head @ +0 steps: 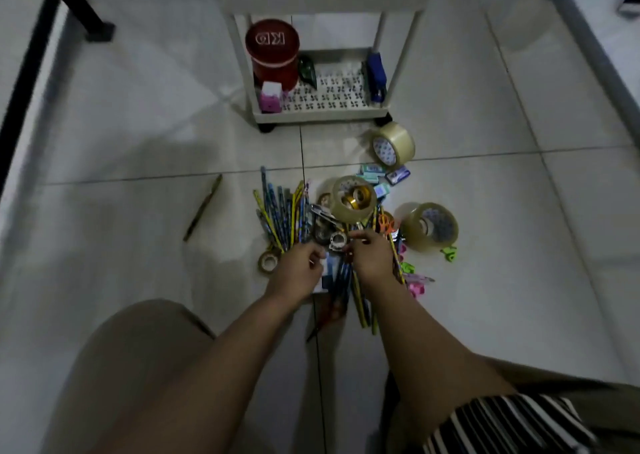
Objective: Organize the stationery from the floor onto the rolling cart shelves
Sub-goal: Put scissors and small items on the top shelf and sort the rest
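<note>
Floor: pale tiles, dark grout lines.
Cart: white, on the floor, black casters showing.
Cart's bottom shelf: red tub back left, pink box in front of it, blue stapler along the right edge.
Floor pile: pencils fanned out, big tape roll beside them, another right, a third near the cart.
Off alone: one pencil, well left.
Small tape: left edge of the pile.
</note>
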